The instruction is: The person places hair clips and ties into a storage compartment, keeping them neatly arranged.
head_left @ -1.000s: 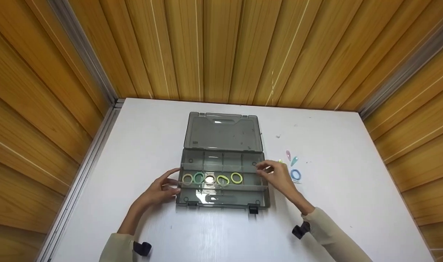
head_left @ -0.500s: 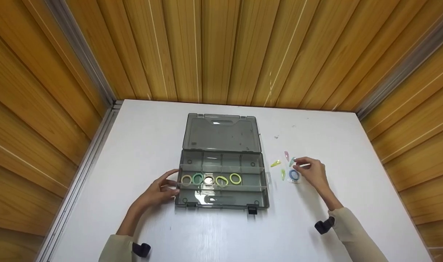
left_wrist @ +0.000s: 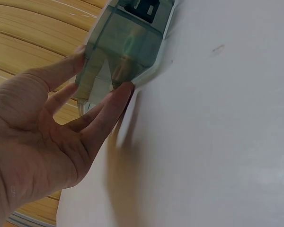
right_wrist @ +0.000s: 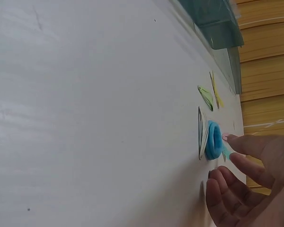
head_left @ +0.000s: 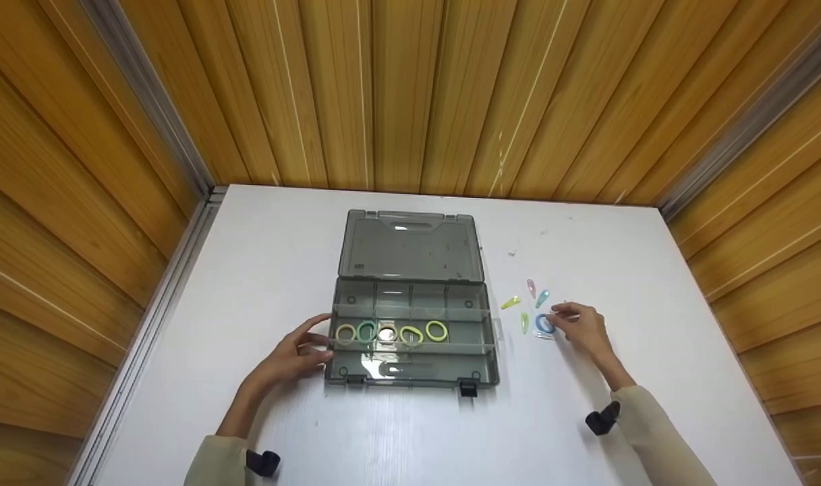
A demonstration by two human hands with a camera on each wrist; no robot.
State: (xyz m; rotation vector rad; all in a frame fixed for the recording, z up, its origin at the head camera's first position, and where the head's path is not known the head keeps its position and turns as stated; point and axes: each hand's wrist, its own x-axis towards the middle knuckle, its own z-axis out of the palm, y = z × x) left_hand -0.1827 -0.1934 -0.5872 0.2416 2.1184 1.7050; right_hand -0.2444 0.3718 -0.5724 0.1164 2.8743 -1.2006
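My left hand rests its spread fingers against the left side of a grey see-through compartment box, whose lid lies folded back. Several hair ties stand in a row in its middle section, among them a green hair tie and a yellow hair tie. My right hand is at a blue hair tie on the table, thumb and fingers apart. Whether a fingertip touches it I cannot tell. A whitish flat clip lies against the hair tie.
Beside the box's right side lie a yellow snap clip, a green clip, a pink clip and a teal clip. The white table meets wood-patterned walls at the back and sides.
My right hand has moved from the box's right edge out to the clips, then slightly down to the blue hair tie. My left hand stays at the box.
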